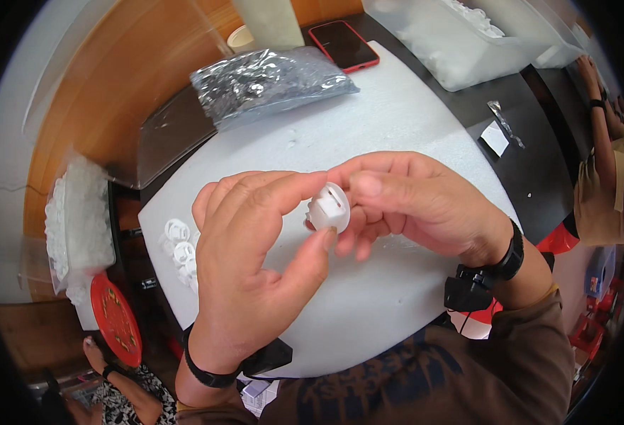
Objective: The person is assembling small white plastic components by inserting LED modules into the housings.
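Observation:
A small white plastic part (330, 210), round-rimmed with a narrow slot across its face, is in front of me above the white sheet. My left hand (255, 262) grips it between thumb and forefinger, closed on its upper and lower edges. On its right side is my right hand (418, 202), fingers curled and thumb bent toward the forefinger. Whether those fingertips hold anything small is hidden. Partly behind my left hand, several similar white plastic parts (183, 251) lie on the sheet.
A white foam sheet (418, 319) covers the table. At its far side lie a silvery plastic bag (269, 81) and a red-edged phone (344, 45). A translucent bin (461, 49) stands far right; bagged white parts (81, 219) are at left. Other people's arms (601, 127) show at both sides.

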A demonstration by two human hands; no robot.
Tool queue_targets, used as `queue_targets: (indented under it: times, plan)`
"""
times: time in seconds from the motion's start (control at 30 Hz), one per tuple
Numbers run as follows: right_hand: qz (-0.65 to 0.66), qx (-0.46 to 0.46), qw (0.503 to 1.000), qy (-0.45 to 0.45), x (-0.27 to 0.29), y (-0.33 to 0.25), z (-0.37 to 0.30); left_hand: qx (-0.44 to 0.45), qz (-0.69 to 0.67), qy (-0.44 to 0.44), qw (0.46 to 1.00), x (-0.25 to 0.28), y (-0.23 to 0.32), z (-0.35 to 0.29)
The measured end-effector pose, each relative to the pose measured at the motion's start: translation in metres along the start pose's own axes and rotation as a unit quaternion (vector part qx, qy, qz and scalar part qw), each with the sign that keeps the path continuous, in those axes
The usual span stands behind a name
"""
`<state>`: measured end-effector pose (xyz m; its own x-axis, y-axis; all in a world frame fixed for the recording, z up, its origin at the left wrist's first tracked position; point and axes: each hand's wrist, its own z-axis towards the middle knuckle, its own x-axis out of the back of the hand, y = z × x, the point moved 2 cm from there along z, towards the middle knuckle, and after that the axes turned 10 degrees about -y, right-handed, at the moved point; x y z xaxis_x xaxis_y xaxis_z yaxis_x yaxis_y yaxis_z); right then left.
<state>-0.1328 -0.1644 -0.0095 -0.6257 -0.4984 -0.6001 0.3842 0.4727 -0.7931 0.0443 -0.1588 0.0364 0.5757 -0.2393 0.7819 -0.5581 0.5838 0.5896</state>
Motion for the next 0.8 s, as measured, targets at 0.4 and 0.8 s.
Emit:
queue_targets:
  times: [0.4, 0.8]
  plan:
    - [0.1, 0.017, 0.995, 0.019, 0.023, 0.008, 0.006, -0.058, -0.073, 0.065, 0.994, -0.025, -0.028, 0.014]
    - [0.093, 0.256, 0.958, -0.091, 0.093, -0.02, 0.002, 0.011, -0.04, -0.121, 0.992, -0.062, -0.042, 0.012]
